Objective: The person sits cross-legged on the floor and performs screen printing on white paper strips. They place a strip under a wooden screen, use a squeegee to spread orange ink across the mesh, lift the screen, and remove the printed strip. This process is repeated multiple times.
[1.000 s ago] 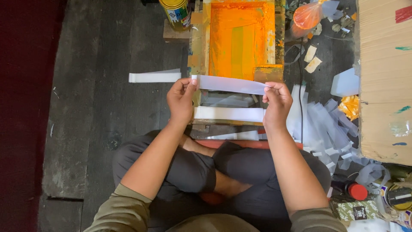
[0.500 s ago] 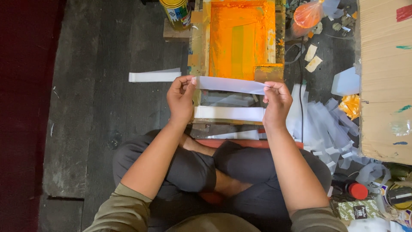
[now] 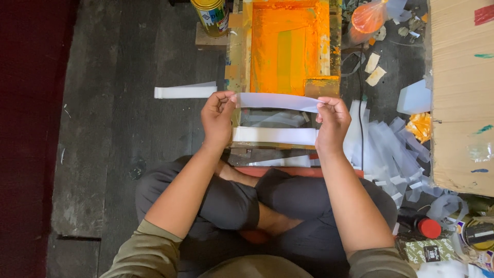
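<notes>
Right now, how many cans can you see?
2: a yellow can at the top beside the orange frame, and another can at the bottom right. More may hide in the clutter.

Strip (image 3: 278, 101) stretched between both hands, before the printing frame (image 3: 288, 41).

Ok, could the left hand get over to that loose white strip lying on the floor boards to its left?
Probably yes: the white strip lies flat on bare floor just left of the left hand, nothing between. But that hand and the right hand are pinching the held strip, so it would have to let go.
</notes>
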